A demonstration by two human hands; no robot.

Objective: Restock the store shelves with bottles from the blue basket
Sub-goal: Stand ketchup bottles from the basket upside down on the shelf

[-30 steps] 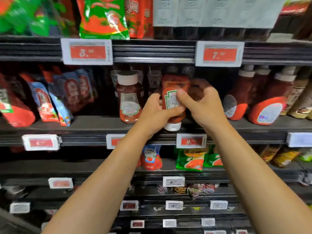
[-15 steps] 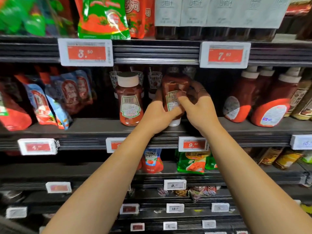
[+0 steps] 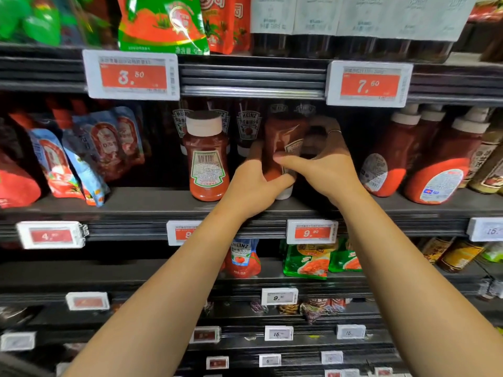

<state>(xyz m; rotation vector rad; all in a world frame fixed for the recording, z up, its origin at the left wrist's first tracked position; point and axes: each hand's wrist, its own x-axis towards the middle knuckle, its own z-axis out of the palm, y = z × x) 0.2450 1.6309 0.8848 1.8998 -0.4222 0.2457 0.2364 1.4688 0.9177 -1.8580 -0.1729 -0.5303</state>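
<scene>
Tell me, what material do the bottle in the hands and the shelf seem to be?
The bottle looks like glossy plastic: light glints on its red body, and its cap is white. The shelf looks like dark painted metal, with a flat, dull surface; this is uncertain.

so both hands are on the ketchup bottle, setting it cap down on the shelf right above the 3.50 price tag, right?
Not quite. In the head view both hands, left hand and right hand, do hold the ketchup bottle cap down, but the shelf they set it on lies below the 3.50 price tag. The tag just under the bottle reads 9.90.
</scene>
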